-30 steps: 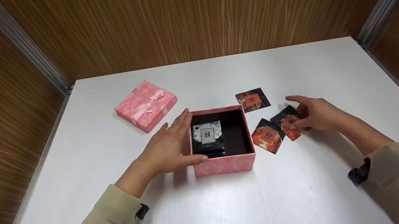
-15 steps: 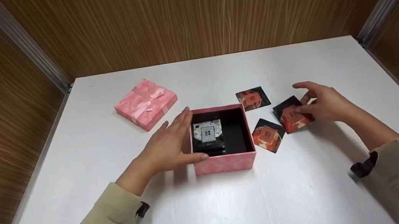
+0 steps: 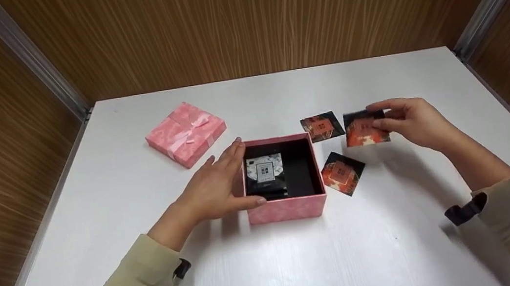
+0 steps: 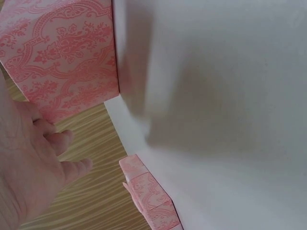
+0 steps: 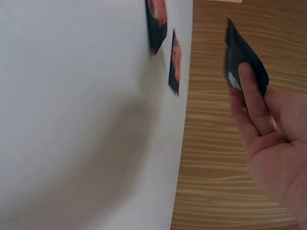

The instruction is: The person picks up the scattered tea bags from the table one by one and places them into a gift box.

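My right hand point(image 3: 412, 124) pinches a flat square sachet point(image 3: 366, 131), dark with an orange-red print, between thumb and fingers. The right wrist view shows the dark back of this sachet point(image 5: 242, 57), lifted above the table. My left hand point(image 3: 214, 190) rests against the left side of a pink patterned box point(image 3: 288, 210), its fingers fairly straight toward the back corner and its thumb along the front rim. Inside the box's left half lies a black-and-silver sachet point(image 3: 265, 173); the right half shows dark bottom. The left wrist view shows the box's wall point(image 4: 67, 57) by the fingers.
Two more orange-and-black sachets lie right of the box: one sachet point(image 3: 323, 126) behind, another sachet point(image 3: 343, 173) close to its right wall. A pink lid point(image 3: 187, 134) with a ribbon bow lies at back left. Wood-grain panels point(image 3: 258, 19) enclose the white table point(image 3: 329, 261).
My right hand has picked a sachet up off the table, raising it back and turning it squarer to the view. My left hand and the box have stayed in place.
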`<state>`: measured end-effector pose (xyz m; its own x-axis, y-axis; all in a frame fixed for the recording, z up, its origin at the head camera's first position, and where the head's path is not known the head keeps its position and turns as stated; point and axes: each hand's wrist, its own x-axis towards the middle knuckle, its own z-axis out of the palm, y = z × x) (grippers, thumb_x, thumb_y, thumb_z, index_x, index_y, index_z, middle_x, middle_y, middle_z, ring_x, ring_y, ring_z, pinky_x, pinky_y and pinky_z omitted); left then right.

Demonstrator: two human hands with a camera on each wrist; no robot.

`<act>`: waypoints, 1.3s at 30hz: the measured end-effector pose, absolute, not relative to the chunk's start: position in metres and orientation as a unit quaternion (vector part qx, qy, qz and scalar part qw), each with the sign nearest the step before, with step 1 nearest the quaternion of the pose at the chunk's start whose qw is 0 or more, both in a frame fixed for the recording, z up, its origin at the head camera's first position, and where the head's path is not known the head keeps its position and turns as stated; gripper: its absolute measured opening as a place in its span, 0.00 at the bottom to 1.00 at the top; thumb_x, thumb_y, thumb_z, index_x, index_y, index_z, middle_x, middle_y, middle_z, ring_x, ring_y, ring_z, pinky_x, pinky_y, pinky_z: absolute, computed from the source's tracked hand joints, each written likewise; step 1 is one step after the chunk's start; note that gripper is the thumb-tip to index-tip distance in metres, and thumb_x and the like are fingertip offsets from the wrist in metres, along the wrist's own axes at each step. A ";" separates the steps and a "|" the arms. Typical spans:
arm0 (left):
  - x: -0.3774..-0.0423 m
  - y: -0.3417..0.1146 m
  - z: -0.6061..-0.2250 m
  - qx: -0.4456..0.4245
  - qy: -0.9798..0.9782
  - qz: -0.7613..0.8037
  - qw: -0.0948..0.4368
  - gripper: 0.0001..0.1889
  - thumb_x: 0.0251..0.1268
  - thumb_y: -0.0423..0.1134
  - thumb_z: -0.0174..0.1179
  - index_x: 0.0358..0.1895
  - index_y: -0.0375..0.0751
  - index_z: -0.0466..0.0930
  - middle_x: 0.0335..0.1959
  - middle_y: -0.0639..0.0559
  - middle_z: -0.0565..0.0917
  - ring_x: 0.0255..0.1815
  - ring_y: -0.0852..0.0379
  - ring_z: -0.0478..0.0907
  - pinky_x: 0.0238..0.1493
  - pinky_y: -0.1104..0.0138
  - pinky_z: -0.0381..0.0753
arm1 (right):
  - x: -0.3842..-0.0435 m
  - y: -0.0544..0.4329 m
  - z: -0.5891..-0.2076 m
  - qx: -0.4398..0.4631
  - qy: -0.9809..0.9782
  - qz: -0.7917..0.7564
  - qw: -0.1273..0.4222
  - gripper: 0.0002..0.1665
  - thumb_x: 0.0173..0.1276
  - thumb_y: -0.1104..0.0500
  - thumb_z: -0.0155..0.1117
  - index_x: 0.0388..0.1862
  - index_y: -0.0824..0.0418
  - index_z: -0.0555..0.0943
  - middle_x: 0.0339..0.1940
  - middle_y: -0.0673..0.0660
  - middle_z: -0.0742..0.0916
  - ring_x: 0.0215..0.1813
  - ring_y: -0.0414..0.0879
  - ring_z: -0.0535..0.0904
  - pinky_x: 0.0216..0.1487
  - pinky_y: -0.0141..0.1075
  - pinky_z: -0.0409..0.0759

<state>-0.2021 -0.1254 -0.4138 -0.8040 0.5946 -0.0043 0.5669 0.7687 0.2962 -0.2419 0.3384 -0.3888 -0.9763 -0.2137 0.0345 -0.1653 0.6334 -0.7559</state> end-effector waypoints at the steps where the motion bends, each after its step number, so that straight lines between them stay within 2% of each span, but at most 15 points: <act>1: -0.202 -0.126 -0.414 0.310 0.939 0.142 0.048 0.69 0.57 0.88 0.48 0.88 0.41 0.36 0.89 0.49 0.42 0.88 0.53 0.44 0.84 0.46 0.51 | -0.241 0.335 -0.387 -0.104 0.899 -0.425 0.017 0.22 0.78 0.58 0.70 0.67 0.62 0.85 0.47 0.58 0.92 0.40 0.33 0.83 0.38 0.26 0.81; 3: -0.202 -0.126 -0.414 0.311 0.938 0.144 0.047 0.69 0.58 0.88 0.49 0.88 0.41 0.37 0.89 0.49 0.42 0.88 0.53 0.45 0.84 0.45 0.51 | -0.238 0.329 -0.382 -0.100 0.891 -0.442 -0.003 0.18 0.77 0.57 0.70 0.61 0.63 0.88 0.44 0.52 0.91 0.39 0.35 0.82 0.37 0.26 0.80; 6: -0.201 -0.126 -0.414 0.310 0.938 0.146 0.047 0.69 0.58 0.87 0.51 0.88 0.40 0.37 0.89 0.48 0.42 0.88 0.54 0.45 0.84 0.45 0.50 | -0.233 0.318 -0.373 -0.093 0.882 -0.462 -0.004 0.22 0.76 0.54 0.72 0.64 0.62 0.87 0.46 0.49 0.90 0.41 0.36 0.83 0.38 0.26 0.78; 10: -0.200 -0.127 -0.414 0.307 0.939 0.146 0.049 0.69 0.58 0.86 0.52 0.88 0.41 0.37 0.89 0.49 0.42 0.88 0.53 0.45 0.84 0.46 0.51 | -0.226 0.300 -0.362 -0.116 0.865 -0.488 0.018 0.30 0.75 0.55 0.73 0.74 0.60 0.80 0.57 0.58 0.87 0.47 0.38 0.88 0.46 0.25 0.82; 12: -0.200 -0.127 -0.415 0.306 0.940 0.146 0.049 0.69 0.58 0.86 0.52 0.88 0.40 0.38 0.89 0.49 0.42 0.88 0.53 0.45 0.84 0.46 0.51 | -0.223 0.290 -0.358 -0.140 0.856 -0.496 0.025 0.32 0.76 0.58 0.71 0.76 0.61 0.77 0.59 0.63 0.86 0.49 0.40 0.89 0.50 0.26 0.84; 18: -0.200 -0.128 -0.416 0.302 0.941 0.147 0.049 0.69 0.57 0.87 0.51 0.88 0.41 0.38 0.89 0.49 0.42 0.88 0.53 0.45 0.84 0.46 0.52 | -0.216 0.257 -0.352 -0.194 0.845 -0.497 0.018 0.28 0.74 0.63 0.73 0.71 0.64 0.81 0.50 0.63 0.89 0.42 0.44 0.89 0.48 0.32 0.88; 23: -0.201 -0.128 -0.415 0.303 0.940 0.149 0.049 0.69 0.57 0.88 0.50 0.88 0.41 0.37 0.89 0.49 0.42 0.88 0.53 0.46 0.83 0.45 0.52 | -0.212 0.232 -0.352 -0.204 0.835 -0.509 0.033 0.24 0.71 0.68 0.74 0.65 0.67 0.84 0.46 0.63 0.91 0.42 0.45 0.90 0.47 0.35 0.89; 30: -0.202 -0.127 -0.413 0.297 0.942 0.144 0.060 0.69 0.56 0.88 0.49 0.88 0.43 0.36 0.89 0.51 0.40 0.88 0.54 0.44 0.84 0.47 0.50 | -0.209 0.207 -0.356 -0.217 0.872 -0.438 0.029 0.24 0.70 0.60 0.77 0.64 0.61 0.87 0.47 0.55 0.92 0.49 0.48 0.88 0.49 0.28 0.84; 35: -0.202 -0.126 -0.412 0.301 0.941 0.145 0.060 0.69 0.57 0.88 0.50 0.88 0.42 0.37 0.89 0.51 0.41 0.88 0.54 0.44 0.84 0.46 0.50 | -0.207 0.195 -0.358 -0.233 0.876 -0.422 0.031 0.25 0.70 0.58 0.78 0.65 0.59 0.87 0.51 0.52 0.92 0.54 0.49 0.88 0.51 0.36 0.85; 39: -0.202 -0.125 -0.412 0.301 0.940 0.146 0.061 0.69 0.57 0.88 0.49 0.88 0.42 0.37 0.89 0.51 0.41 0.88 0.54 0.44 0.84 0.47 0.50 | -0.206 0.188 -0.360 -0.256 0.875 -0.410 0.029 0.25 0.70 0.57 0.78 0.65 0.57 0.87 0.53 0.50 0.92 0.54 0.47 0.86 0.51 0.43 0.86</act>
